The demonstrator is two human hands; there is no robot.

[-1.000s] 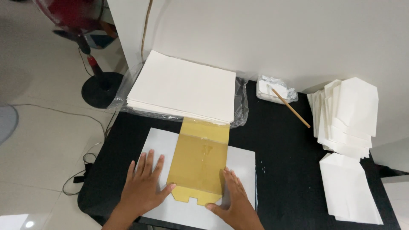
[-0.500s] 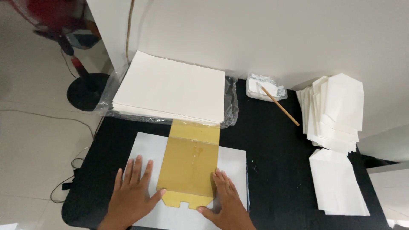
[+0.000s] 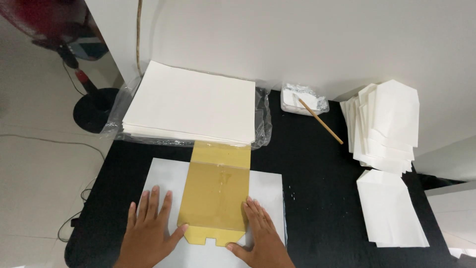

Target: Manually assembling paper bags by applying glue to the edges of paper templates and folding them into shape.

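Since the earlier view, your hands have slid a little nearer the table's front edge, and the camera has shifted so more of the right-hand stacks shows.

- Left hand (image 3: 148,233): flat, fingers spread and released, palm down on the white sheet (image 3: 163,173), thumb tip touching the gold template (image 3: 215,198).
- Right hand (image 3: 260,235): flat, fingers together and released, pressing the sheet just beside the template's right edge; nothing grasped.
- Gold template: centred on the white sheet, its far end tucked under the paper ream (image 3: 191,104) (still lying in its opened clear wrap).
- Black table (image 3: 317,198): also carries a small glue dish (image 3: 302,99) with a wooden stick (image 3: 321,121), and folded white envelopes (image 3: 384,124) over a second pile (image 3: 391,208).
- Room: white wall, pale tiled floor (image 3: 44,164), fan base (image 3: 94,109) at left.
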